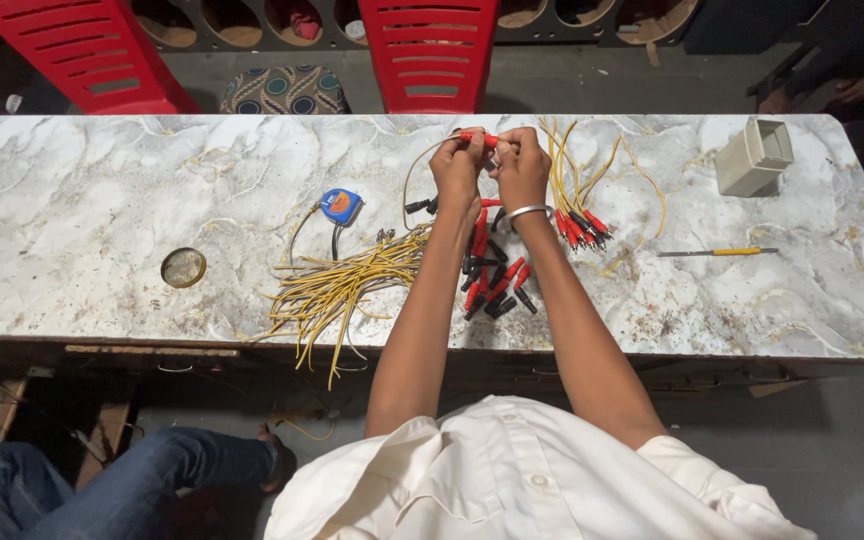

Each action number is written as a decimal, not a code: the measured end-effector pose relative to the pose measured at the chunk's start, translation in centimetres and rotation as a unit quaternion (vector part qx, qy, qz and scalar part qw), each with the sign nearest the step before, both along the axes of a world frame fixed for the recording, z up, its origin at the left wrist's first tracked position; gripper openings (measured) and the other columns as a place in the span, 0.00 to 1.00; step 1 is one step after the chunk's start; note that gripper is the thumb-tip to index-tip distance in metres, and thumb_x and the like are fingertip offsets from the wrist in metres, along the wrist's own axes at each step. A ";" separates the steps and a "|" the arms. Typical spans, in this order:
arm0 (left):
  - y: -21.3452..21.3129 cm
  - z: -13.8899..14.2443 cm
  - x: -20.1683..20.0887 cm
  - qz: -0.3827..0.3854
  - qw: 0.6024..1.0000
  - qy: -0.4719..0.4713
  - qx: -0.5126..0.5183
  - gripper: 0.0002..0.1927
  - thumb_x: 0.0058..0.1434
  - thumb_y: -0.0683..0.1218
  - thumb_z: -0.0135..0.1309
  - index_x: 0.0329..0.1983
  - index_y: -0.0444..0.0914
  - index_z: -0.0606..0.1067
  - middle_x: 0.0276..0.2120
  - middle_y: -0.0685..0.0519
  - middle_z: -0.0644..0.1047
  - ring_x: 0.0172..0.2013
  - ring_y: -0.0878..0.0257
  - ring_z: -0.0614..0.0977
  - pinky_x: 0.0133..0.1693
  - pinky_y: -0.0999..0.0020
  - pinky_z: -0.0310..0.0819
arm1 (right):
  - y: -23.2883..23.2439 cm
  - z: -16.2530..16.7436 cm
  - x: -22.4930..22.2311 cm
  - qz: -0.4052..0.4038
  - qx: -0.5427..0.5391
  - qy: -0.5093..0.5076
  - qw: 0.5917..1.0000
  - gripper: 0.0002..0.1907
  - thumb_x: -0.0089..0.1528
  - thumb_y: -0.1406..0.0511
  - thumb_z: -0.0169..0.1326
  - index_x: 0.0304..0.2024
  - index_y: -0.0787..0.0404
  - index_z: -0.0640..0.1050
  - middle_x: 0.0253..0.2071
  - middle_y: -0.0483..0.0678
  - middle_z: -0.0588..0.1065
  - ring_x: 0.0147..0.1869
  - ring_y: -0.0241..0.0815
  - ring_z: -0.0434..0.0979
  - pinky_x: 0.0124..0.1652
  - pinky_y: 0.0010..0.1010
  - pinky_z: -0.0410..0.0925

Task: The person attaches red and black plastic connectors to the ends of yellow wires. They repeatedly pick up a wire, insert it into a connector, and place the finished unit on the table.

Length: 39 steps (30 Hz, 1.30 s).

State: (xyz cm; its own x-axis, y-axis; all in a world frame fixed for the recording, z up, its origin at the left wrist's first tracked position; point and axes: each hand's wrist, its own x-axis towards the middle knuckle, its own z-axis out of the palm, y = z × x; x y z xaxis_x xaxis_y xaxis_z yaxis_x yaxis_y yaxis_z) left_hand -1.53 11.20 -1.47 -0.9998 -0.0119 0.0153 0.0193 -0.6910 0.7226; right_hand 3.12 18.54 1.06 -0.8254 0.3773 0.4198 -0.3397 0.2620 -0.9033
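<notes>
Pinching a red clip between both hands at the far middle of the marble table: left hand and right hand pressed together, fingers closed tight on the clip, with 1 yellow wire looping out to the left from the grip and down toward the tabletop. Silver bangle on the right wrist.

Judging by the layout, somewhere past the start but with plenty left. Lying just right of the hands, a fanned bunch of wired leads, yellow wires already ending in red and black clips, seemingly the finished lot. Lying left of the forearms, a much larger heap of bare yellow wires with no clips visible on them. Scattered between and under the forearms, loose red and black clips, not joined to anything as far as can be seen.

Elsewhere on the table, untouched: a blue and orange tape measure beside the heap, a round lid well to the left, a yellow-handled tool and a beige box well to the right.
</notes>
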 end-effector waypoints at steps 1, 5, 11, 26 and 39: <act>0.0 -0.1 0.0 -0.001 1.000 -0.004 -0.003 0.07 0.65 0.39 0.57 0.42 0.29 0.78 0.34 0.48 0.80 0.32 0.63 0.80 0.37 0.70 0.77 | -0.1 0.0 0.1 -0.012 0.010 -0.006 1.000 0.02 0.68 0.70 0.51 0.41 0.65 0.72 0.35 0.48 0.76 0.33 0.34 0.77 0.30 0.27 0.76; 0.1 -0.4 0.1 -0.019 1.000 0.003 0.020 0.07 0.66 0.39 0.56 0.42 0.28 0.78 0.35 0.49 0.80 0.33 0.62 0.81 0.39 0.70 0.78 | -0.3 -0.4 0.4 -0.098 0.144 0.052 0.983 0.04 0.68 0.70 0.50 0.40 0.66 0.71 0.34 0.55 0.77 0.37 0.52 0.78 0.37 0.45 0.70; 0.7 -1.1 1.0 0.019 1.000 -0.009 -0.004 0.06 0.65 0.39 0.56 0.42 0.29 0.78 0.33 0.48 0.80 0.31 0.64 0.79 0.36 0.71 0.76 | -0.6 -1.0 0.5 -0.142 0.205 0.076 0.965 0.08 0.72 0.67 0.43 0.42 0.68 0.69 0.38 0.62 0.74 0.41 0.66 0.75 0.40 0.52 0.66; -0.8 -0.3 0.5 -0.075 0.995 -0.051 0.044 0.10 0.70 0.47 0.48 0.48 0.37 0.74 0.42 0.53 0.82 0.43 0.63 0.79 0.46 0.60 0.74 | -0.7 -2.2 1.5 -0.067 0.303 0.082 0.947 0.07 0.71 0.67 0.45 0.43 0.67 0.70 0.41 0.60 0.71 0.45 0.63 0.72 0.44 0.50 0.66; -0.8 0.8 -0.6 -0.158 0.984 0.045 0.070 0.09 0.73 0.42 0.45 0.42 0.31 0.72 0.34 0.46 0.77 0.41 0.56 0.81 0.44 0.65 0.76 | -1.5 -0.9 0.1 -0.011 -0.020 0.006 1.000 0.11 0.68 0.66 0.43 0.31 0.62 0.70 0.25 0.48 0.69 0.25 0.42 0.66 0.27 0.36 0.60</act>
State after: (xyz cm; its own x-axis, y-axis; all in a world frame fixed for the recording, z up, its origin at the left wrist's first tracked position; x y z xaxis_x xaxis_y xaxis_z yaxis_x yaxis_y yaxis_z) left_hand -2.14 10.40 -0.64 -0.9486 0.2907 0.1251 -0.1522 -0.7658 0.6249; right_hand 3.20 17.00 0.18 -0.8113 0.4129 0.4139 -0.3454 0.2327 -0.9091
